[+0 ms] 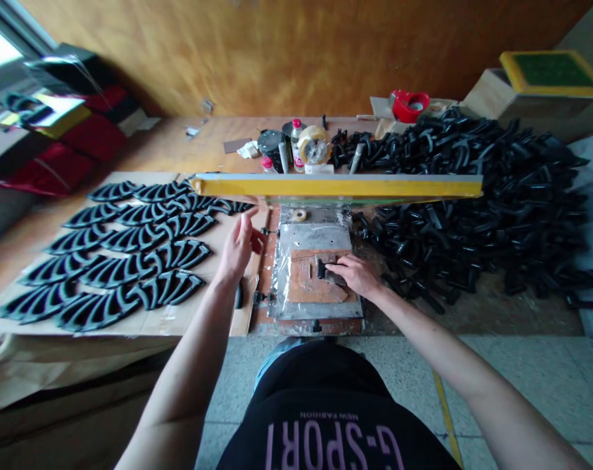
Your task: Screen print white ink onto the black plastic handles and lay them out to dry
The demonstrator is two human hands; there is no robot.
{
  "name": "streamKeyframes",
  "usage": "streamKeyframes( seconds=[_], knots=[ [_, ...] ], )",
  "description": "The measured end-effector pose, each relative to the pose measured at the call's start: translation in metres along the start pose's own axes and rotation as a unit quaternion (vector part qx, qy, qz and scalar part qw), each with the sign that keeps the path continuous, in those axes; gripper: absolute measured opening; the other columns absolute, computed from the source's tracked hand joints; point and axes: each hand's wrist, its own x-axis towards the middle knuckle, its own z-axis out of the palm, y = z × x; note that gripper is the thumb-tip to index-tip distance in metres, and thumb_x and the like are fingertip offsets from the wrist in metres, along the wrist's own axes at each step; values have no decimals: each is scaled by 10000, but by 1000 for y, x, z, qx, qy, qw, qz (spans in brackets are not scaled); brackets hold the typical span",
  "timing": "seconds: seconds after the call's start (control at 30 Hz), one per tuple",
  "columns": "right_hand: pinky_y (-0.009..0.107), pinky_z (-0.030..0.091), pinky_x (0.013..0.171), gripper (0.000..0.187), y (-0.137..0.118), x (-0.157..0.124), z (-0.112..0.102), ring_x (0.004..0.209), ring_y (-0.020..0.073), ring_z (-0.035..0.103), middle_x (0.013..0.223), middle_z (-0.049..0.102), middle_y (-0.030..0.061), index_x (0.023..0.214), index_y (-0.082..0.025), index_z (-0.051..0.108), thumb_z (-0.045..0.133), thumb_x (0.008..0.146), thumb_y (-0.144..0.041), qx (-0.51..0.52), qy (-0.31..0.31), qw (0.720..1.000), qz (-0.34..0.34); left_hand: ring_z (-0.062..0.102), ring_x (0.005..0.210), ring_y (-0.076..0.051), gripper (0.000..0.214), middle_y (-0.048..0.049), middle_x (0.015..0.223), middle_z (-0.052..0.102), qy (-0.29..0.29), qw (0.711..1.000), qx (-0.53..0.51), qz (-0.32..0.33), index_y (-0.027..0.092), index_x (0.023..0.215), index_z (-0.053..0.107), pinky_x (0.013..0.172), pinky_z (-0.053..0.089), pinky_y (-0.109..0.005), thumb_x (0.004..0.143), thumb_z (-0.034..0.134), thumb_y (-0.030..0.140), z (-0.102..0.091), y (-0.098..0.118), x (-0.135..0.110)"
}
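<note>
My right hand presses a small black rubber part onto the brown jig plate, fingers curled on it. The plate sits on a taped metal bed under a raised yellow-edged screen frame. My left hand hovers just left of the bed with its fingers spread, holding nothing. Left of it, rows of black fan-shaped parts lie on a cardboard sheet.
A large heap of black rubber parts covers the right of the bench. Behind the frame stand a tape roll, small bottles and a black tin. A red tape dispenser and a green-topped box sit at the back.
</note>
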Motion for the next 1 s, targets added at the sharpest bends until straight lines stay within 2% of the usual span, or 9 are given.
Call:
streamKeyframes(
  seconds=[0.13, 0.23, 0.37, 0.5, 0.6, 0.67, 0.73, 0.83, 1.0],
  knots=[
    [283, 460, 796, 297, -38, 21, 15, 938, 201, 578, 960, 682, 72, 1182, -281, 701, 580, 914, -243, -76, 2, 997, -14, 441, 405, -102, 474, -4, 528, 571, 27, 989, -135, 63, 205, 789, 491, 409, 327, -246, 919, 359, 641, 25, 45, 12],
    [244, 503, 762, 212, -32, 15, 13, 868, 157, 608, 902, 718, 61, 1015, -184, 748, 579, 897, -236, -109, 30, 994, 4, 505, 484, -116, 535, -30, 631, 609, 26, 992, -117, 35, 187, 843, 600, 449, 373, -255, 909, 357, 658, 18, 44, -11],
    [217, 529, 582, 334, 13, -3, -9, 588, 118, 584, 571, 649, -28, 675, -152, 701, 444, 889, -137, -128, 45, 986, 99, 544, 573, -134, 609, -35, 746, 642, -34, 994, -29, -98, 155, 1069, 685, 498, 407, -247, 869, 428, 670, 0, -4, -62],
    [352, 560, 784, 289, 46, 16, -44, 858, 224, 669, 981, 702, 95, 1083, -176, 714, 529, 862, -158, -74, 118, 973, 185, 537, 592, -121, 694, 1, 736, 634, -71, 983, 8, -169, 189, 1398, 499, 535, 406, -218, 820, 578, 565, 1, -70, -89],
    [442, 464, 994, 551, 28, 63, -56, 1162, 292, 552, 1312, 532, 152, 1351, -185, 535, 661, 825, -291, -11, 179, 973, 146, 524, 585, -118, 746, 12, 736, 632, -81, 978, 57, -184, 213, 1476, 396, 543, 394, -217, 820, 580, 518, 7, -102, -90],
    [423, 458, 974, 558, 3, 91, -52, 1159, 291, 534, 1292, 533, 139, 1311, -186, 544, 714, 795, -311, -13, 143, 985, 93, 521, 585, -121, 712, 5, 748, 640, -86, 974, 99, -184, 217, 1461, 425, 543, 387, -222, 830, 562, 517, 9, -112, -87],
    [367, 479, 878, 340, -21, 101, -41, 1021, 256, 580, 1104, 622, 114, 1137, -178, 620, 688, 821, -282, -19, 63, 995, 73, 531, 602, -129, 683, -4, 761, 647, -89, 973, 121, -177, 216, 1444, 454, 562, 399, -230, 840, 550, 519, 8, -118, -85],
    [315, 456, 790, 92, -44, 80, -26, 897, 221, 584, 911, 655, 93, 935, -172, 646, 568, 886, -186, -23, -31, 999, 19, 570, 669, -146, 632, -18, 798, 656, -80, 972, 137, -172, 216, 1406, 502, 609, 429, -238, 852, 539, 517, 6, -125, -86],
    [271, 413, 705, 175, -45, 36, -34, 856, 191, 572, 870, 658, 52, 862, -193, 656, 523, 855, -80, -4, -113, 981, -159, 617, 773, -172, 602, -43, 892, 680, -62, 972, 135, -184, 212, 1369, 538, 672, 464, -255, 853, 537, 523, 7, -130, -89]
  ],
)
